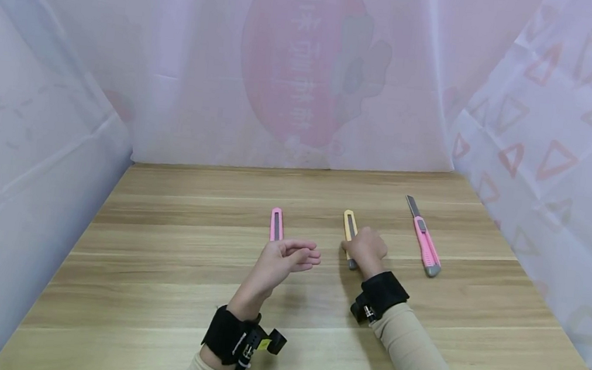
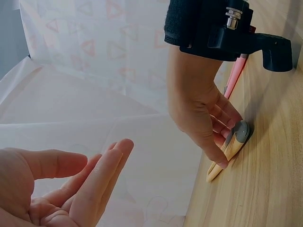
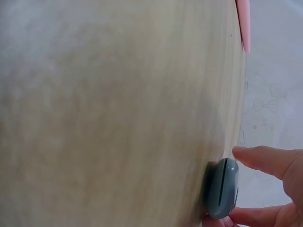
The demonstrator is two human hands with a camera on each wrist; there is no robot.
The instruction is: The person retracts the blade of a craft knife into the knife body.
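Resting on the counter point(image 1: 170, 291) near its middle, the yellow knife point(image 1: 350, 228) lies under the right hand point(image 1: 367, 248) — its fingers point(image 2: 222, 158) curl round the handle near the grey end cap point(image 2: 240, 133). The left hand point(image 1: 281, 263) hovers palm up just beside it, fingers straight and close together, holding nothing. A pink knife point(image 1: 276, 224) lies behind that hand; another with its blade out point(image 1: 425, 241) lies toward the right edge.
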